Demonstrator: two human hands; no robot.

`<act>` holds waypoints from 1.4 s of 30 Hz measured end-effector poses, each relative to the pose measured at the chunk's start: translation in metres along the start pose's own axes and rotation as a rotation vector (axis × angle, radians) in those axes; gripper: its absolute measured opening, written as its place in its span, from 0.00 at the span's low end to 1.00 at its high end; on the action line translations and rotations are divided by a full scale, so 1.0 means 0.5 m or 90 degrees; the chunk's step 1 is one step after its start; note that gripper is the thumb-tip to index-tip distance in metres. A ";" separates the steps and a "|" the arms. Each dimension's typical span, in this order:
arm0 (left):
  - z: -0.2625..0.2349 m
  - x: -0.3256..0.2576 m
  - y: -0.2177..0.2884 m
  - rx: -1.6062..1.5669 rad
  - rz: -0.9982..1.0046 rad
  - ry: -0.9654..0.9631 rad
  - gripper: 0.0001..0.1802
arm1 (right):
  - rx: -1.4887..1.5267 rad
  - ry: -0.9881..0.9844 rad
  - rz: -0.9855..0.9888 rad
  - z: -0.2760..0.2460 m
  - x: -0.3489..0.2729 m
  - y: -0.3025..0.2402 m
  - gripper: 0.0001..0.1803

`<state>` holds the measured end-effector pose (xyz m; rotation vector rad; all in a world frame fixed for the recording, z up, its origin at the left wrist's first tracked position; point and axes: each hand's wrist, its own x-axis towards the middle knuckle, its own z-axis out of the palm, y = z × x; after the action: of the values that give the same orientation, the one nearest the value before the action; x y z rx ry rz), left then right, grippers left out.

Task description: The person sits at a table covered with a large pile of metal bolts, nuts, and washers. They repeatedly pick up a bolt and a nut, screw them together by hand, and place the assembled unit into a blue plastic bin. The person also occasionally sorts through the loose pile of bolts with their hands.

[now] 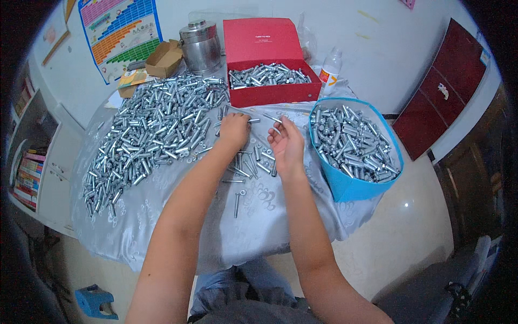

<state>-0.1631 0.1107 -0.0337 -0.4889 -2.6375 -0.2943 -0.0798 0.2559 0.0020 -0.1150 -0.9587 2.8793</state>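
My left hand (236, 130) is closed over the middle of the table, its fingers round a short silvery metal sleeve (253, 121) that sticks out to the right. Just across from it, my right hand (287, 143) pinches a slim metal bolt (271, 117) between thumb and fingers, the bolt pointing left toward the sleeve. The other fingers of that hand are loosely curled. Below and between the hands lie several loose bolts and sleeves (263, 167). One bolt (236, 206) lies apart, nearer to me, beside a small nut or washer (243, 192).
A big heap of metal sleeve bolts (145, 127) covers the table's left side. An open red box (275, 96) at the back and a blue fabric bin (353, 186) at right hold more. Behind stand a steel pot (200, 48), a cardboard box (164, 58) and a plastic bottle (330, 70).
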 end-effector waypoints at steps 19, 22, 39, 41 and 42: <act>-0.221 -0.260 -0.042 -0.889 -0.343 0.192 0.13 | -0.316 -0.299 0.090 0.050 -0.062 0.073 0.15; -0.225 -0.249 -0.048 -0.931 -0.343 0.163 0.14 | -0.333 -0.314 0.116 0.055 -0.074 0.070 0.12; -0.206 -0.277 -0.003 -0.448 -0.010 0.185 0.12 | -0.355 -0.368 0.215 0.069 -0.101 0.096 0.23; -0.215 -0.280 -0.001 -0.432 -0.003 0.178 0.10 | -0.384 -0.409 0.193 0.078 -0.111 0.091 0.24; -0.217 -0.280 -0.001 -0.411 0.012 0.189 0.11 | -0.425 -0.438 0.145 0.082 -0.124 0.090 0.24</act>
<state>-0.0045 0.0393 -0.0022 -0.6100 -2.2063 -1.1324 -0.0259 0.1880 0.0100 0.8091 -2.1064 2.6643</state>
